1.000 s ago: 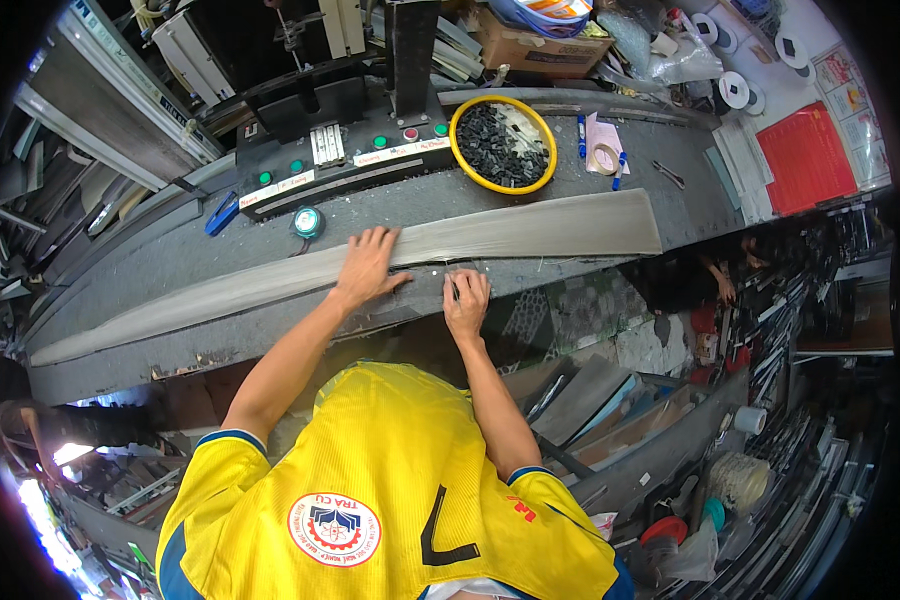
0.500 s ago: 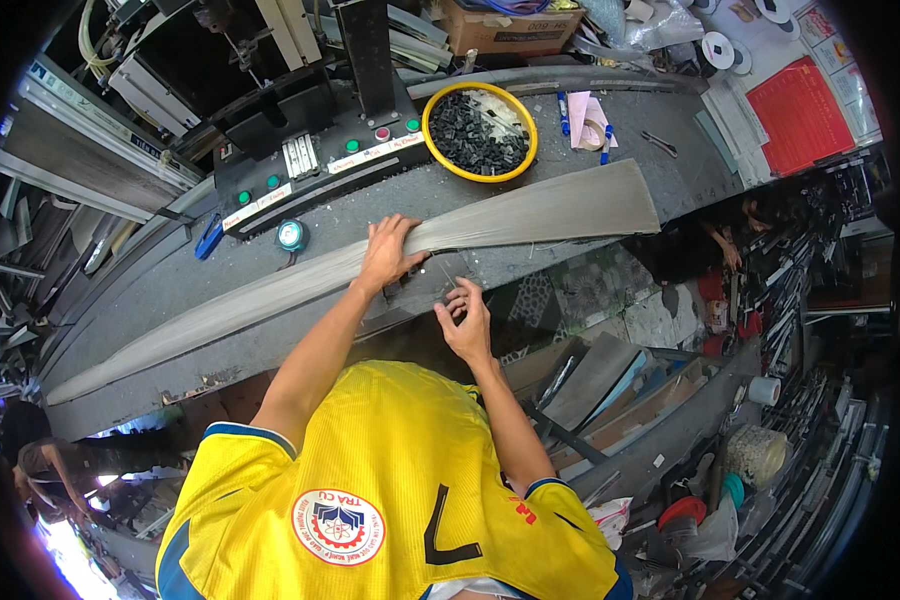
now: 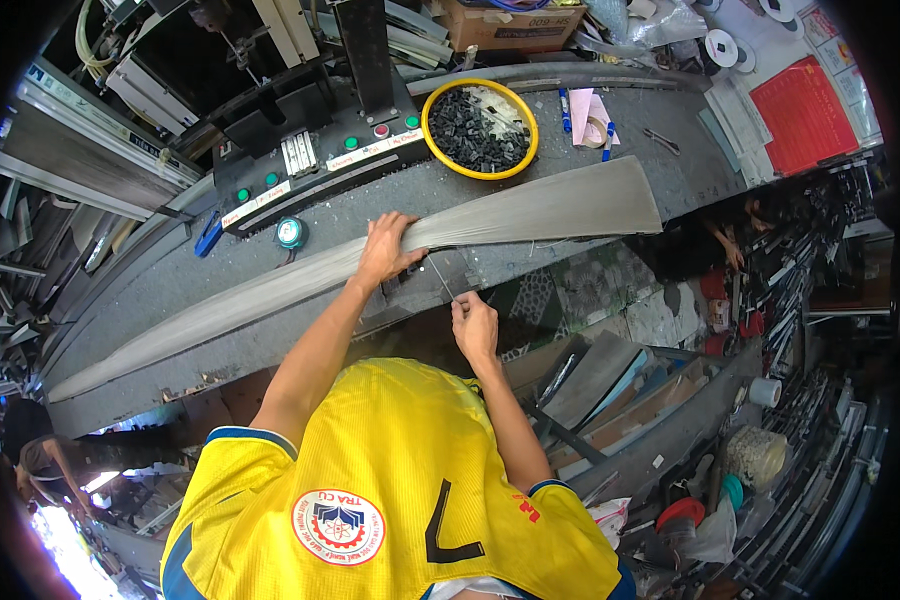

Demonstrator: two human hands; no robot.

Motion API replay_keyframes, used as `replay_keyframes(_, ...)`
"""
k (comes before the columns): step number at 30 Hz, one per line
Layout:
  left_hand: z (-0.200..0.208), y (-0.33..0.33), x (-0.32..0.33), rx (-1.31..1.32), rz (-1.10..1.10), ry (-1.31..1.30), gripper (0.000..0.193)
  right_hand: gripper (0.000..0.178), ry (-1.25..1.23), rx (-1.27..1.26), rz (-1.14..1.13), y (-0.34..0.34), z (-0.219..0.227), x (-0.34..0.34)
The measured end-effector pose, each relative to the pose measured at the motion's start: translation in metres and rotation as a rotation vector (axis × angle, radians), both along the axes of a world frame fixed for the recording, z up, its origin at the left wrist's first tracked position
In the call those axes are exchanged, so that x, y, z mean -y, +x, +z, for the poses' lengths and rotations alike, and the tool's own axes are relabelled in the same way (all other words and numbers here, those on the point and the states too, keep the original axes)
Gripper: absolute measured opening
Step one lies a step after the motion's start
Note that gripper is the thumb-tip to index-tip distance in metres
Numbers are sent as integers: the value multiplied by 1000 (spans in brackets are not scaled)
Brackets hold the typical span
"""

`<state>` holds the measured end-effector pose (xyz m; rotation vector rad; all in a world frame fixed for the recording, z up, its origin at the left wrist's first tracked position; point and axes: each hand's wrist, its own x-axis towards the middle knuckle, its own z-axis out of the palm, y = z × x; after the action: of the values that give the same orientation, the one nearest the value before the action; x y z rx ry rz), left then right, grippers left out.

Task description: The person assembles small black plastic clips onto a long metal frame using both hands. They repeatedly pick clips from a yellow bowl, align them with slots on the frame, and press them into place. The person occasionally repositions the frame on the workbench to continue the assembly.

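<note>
A long strip of grey pleated mesh [image 3: 560, 208] lies across the bench, bunched narrow toward the left and fanned wide at its right end. My left hand [image 3: 384, 252] grips the strip near its middle, fingers over the top and thumb at the near edge. Just off the bench's front edge, my right hand [image 3: 476, 325] is closed in a pinch on a thin cord [image 3: 441, 277]. That cord runs slanting from the mesh's near edge beside my left thumb down to my right fingertips.
Behind the mesh stand a yellow-rimmed bowl [image 3: 530, 108] of small black and white pieces and a machine panel with buttons [image 3: 351, 144]. A round tape measure [image 3: 290, 233], blue pliers [image 3: 209, 236], markers [image 3: 565, 112] and scissors [image 3: 662, 141] lie about. Other people are at far left and right.
My right hand has closed from loosely spread fingers to a pinch and moved slightly down. The cord now stretches straight between it and the mesh. My left hand has stayed put.
</note>
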<state>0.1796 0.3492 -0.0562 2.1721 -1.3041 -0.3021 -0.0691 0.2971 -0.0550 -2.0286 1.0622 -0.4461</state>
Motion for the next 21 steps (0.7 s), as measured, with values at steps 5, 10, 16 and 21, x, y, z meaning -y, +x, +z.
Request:
replay_keyframes(5,3,5,-2,-52,-18,4,60,13,-10,19,-73,0,1,-5)
replay_keyframes(10,6,18,5,-198,-33,44,54,13,-8,69,-89,2,12,-6)
replay_keyframes(16,8,23,6,-228,-35,68,55,13,15,65,-85,15,13,-6)
replay_keyframes(21,6,23,7,-214,-34,53,55,15,-9,40,-96,18,13,-6)
